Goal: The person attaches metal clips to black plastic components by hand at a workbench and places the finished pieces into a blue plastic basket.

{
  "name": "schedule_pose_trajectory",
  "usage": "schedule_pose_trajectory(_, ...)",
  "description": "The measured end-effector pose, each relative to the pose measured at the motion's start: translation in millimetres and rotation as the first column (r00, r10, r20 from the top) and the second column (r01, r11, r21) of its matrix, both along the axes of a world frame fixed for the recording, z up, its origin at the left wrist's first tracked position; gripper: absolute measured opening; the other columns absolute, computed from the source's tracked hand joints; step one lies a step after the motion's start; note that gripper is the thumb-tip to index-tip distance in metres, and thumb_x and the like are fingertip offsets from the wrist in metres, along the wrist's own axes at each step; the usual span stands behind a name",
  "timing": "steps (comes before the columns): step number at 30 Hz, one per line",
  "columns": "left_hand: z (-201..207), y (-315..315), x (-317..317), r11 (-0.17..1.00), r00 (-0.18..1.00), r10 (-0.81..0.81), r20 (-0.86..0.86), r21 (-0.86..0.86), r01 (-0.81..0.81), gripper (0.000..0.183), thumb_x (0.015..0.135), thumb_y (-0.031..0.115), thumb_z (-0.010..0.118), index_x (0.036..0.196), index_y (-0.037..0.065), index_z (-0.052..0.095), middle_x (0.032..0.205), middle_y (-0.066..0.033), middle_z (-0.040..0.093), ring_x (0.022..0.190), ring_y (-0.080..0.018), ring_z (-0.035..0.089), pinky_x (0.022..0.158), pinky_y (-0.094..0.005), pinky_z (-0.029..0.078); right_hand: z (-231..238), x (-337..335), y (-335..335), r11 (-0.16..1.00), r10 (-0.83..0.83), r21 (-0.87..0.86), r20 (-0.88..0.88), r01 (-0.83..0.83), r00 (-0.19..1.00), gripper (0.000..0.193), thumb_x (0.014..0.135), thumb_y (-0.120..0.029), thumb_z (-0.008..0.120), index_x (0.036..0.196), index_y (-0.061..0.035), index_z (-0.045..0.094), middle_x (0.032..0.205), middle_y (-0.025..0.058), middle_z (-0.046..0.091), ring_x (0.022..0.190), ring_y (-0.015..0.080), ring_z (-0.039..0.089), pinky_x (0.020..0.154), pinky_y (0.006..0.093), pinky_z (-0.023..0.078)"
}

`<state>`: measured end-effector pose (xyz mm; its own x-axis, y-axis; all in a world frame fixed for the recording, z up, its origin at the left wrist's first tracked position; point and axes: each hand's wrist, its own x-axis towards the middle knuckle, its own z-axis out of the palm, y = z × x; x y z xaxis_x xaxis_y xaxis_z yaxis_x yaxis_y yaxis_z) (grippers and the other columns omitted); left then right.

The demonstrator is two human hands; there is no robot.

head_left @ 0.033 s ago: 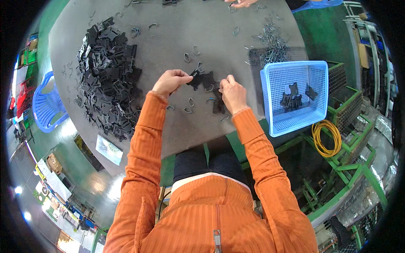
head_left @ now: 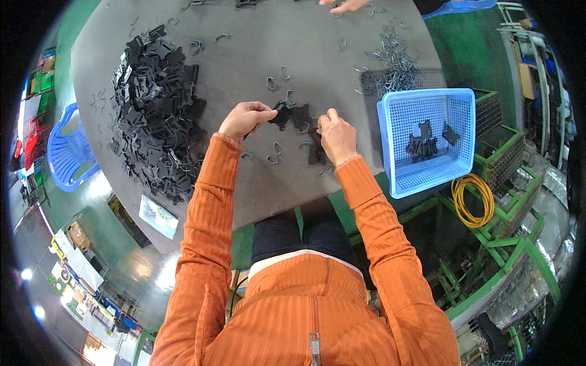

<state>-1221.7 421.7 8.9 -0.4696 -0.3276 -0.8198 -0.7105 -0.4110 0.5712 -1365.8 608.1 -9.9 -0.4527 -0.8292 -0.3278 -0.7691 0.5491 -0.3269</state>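
Note:
My left hand (head_left: 246, 119) is closed, thumb and fingertips pinching the edge of a small black plastic bracket (head_left: 281, 114) held over the table. To its right, my right hand (head_left: 337, 135) is closed too, its fingertips pressed together; whatever they hold is too small to make out. Between the hands lie more black brackets (head_left: 301, 114), and another dark one (head_left: 317, 152) sits beside my right fingers. Bent metal clips (head_left: 271, 83) are scattered on the tabletop around both hands.
A big heap of black brackets (head_left: 155, 110) covers the table's left side. At the right are a pile of metal clips (head_left: 395, 64) and a blue perforated basket (head_left: 397, 183) with several brackets inside. Another person's hand (head_left: 348, 5) shows at the far edge. A yellow hose (head_left: 473, 201) hangs below the basket.
The bracket in my left hand has turned slightly. Both hands stay almost in place, and the other person's hand has shifted a little.

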Motion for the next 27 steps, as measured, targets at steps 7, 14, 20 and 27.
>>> schedule_pose_trajectory(7, -8, 4, 22, 0.97, 0.982, 0.107, -0.156, 0.232, -0.069, 0.016, 0.083, 0.02, 0.067, 0.088, 0.006, 0.06, 0.07, 0.0056, 0.051, 0.053, -0.0038, 0.04, 0.045, -0.0192, 0.03, 7, 5, -5, 0.982, -0.182, 0.079, 0.193, 0.169, 0.964, 0.015, 0.079, -0.019, 0.06, 0.083, -0.0037, 0.06, 0.094, 0.0138, 0.057, 0.083, 0.031, 0.062, 0.073, 0.0424, 0.049)
schedule_pose_trajectory(14, 2, 5, 28, 0.956, 0.967, 0.074, -0.243, 0.292, 0.0, 0.015, 0.083, 0.019, 0.066, 0.088, 0.006, 0.059, 0.068, 0.0063, 0.048, 0.054, -0.0031, 0.038, 0.046, -0.0185, 0.029, 34, -23, -12, 0.907, -0.307, -0.134, 0.435, 0.398, 0.846, 0.016, 0.077, -0.016, 0.063, 0.09, -0.0052, 0.065, 0.086, 0.012, 0.062, 0.085, 0.0273, 0.061, 0.075, 0.0367, 0.047)
schedule_pose_trajectory(20, 30, 4, 20, 0.957, 0.97, -0.07, -0.233, 0.258, 0.131, 0.014, 0.083, 0.018, 0.065, 0.088, 0.006, 0.058, 0.07, 0.0063, 0.049, 0.055, -0.0027, 0.039, 0.048, -0.018, 0.029, 57, -9, -40, 0.942, 0.15, -0.33, 0.586, 0.066, 0.796, 0.022, 0.076, -0.007, 0.063, 0.098, -0.0064, 0.066, 0.078, 0.0062, 0.058, 0.074, 0.0192, 0.059, 0.067, 0.0314, 0.047)
schedule_pose_trajectory(27, 15, 11, 27, 0.925, 0.961, 0.126, -0.245, 0.379, -0.025, 0.013, 0.087, 0.021, 0.061, 0.091, 0.009, 0.06, 0.071, 0.0069, 0.049, 0.058, -0.0022, 0.041, 0.048, -0.0174, 0.03, 36, 10, -38, 0.879, 0.02, -0.31, 0.781, 0.361, 0.624, 0.015, 0.082, -0.007, 0.057, 0.09, -0.0064, 0.069, 0.079, 0.0092, 0.066, 0.075, 0.0232, 0.065, 0.067, 0.0331, 0.049)
